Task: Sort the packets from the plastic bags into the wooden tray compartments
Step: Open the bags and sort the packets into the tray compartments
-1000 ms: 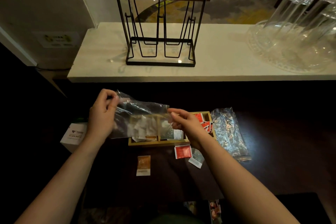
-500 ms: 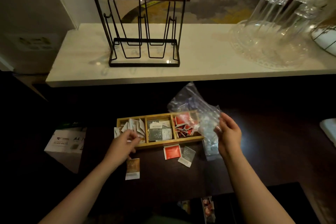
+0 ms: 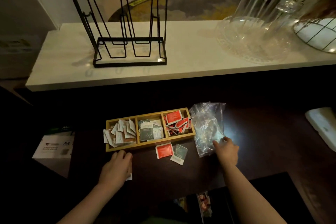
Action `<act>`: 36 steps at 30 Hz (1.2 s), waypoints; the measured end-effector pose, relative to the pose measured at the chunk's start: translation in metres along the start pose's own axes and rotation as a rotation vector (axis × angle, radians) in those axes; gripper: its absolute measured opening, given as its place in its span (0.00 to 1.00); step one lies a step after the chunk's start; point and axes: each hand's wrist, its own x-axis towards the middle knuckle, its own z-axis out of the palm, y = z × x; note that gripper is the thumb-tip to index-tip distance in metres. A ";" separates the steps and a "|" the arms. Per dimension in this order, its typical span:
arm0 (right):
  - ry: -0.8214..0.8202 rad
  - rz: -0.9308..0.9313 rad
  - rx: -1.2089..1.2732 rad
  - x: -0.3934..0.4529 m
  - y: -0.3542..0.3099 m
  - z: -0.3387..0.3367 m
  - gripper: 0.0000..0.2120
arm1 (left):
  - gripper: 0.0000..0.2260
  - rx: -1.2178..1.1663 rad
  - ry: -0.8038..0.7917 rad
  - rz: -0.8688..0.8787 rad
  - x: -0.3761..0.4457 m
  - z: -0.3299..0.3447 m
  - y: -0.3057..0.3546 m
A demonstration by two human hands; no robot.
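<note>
Head view looks down on a dark table point(image 3: 263, 151) where a wooden tray point(image 3: 151, 146) with three compartments sits near the middle. Its left compartment holds pale packets point(image 3: 121, 132), some spilling over the left wall; the middle one holds grey-green and white packets point(image 3: 150, 130); the right one holds red packets point(image 3: 177, 122). Just in front of the tray lie a loose red packet point(image 3: 164, 150) and a grey-green packet point(image 3: 179, 153), touching each other at one edge.

The left hand point(image 3: 116, 168) rests palm down on the table just in front of the tray's left end, covering a packet whose white corner point(image 3: 129, 177) shows at the hand's near edge; whether the fingers grip it cannot be told. The right hand point(image 3: 227, 152) lies on the near end of a crumpled clear plastic bag point(image 3: 207, 127), which rests on the table against the tray's right end; the fingers touch the plastic, but whether they pinch it is unclear.

Behind, a white counter point(image 3: 190, 54) carries a black wire rack point(image 3: 125, 29) with a wooden top bar and upturned glasses point(image 3: 254, 11) on a clear tray. A white A4 box point(image 3: 54, 146) sits at the left.
</note>
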 end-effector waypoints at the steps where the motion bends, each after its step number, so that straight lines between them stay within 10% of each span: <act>1: 0.008 0.001 -0.073 -0.003 0.000 -0.002 0.27 | 0.25 0.020 -0.003 -0.008 -0.001 0.002 -0.001; 12: 0.305 -0.517 -0.134 -0.034 -0.031 0.004 0.19 | 0.30 0.043 -0.108 -0.085 0.005 0.000 0.001; 18: -0.145 -1.098 -0.487 -0.070 -0.042 0.052 0.09 | 0.15 0.032 -0.210 -0.065 0.009 -0.007 -0.002; 32: -0.304 -1.391 -0.779 -0.096 -0.043 0.085 0.23 | 0.08 -0.407 -0.213 0.022 0.008 -0.040 -0.025; 36: -0.310 -1.396 -0.846 -0.107 -0.050 0.090 0.21 | 0.03 -0.780 0.097 -0.110 0.025 -0.080 -0.045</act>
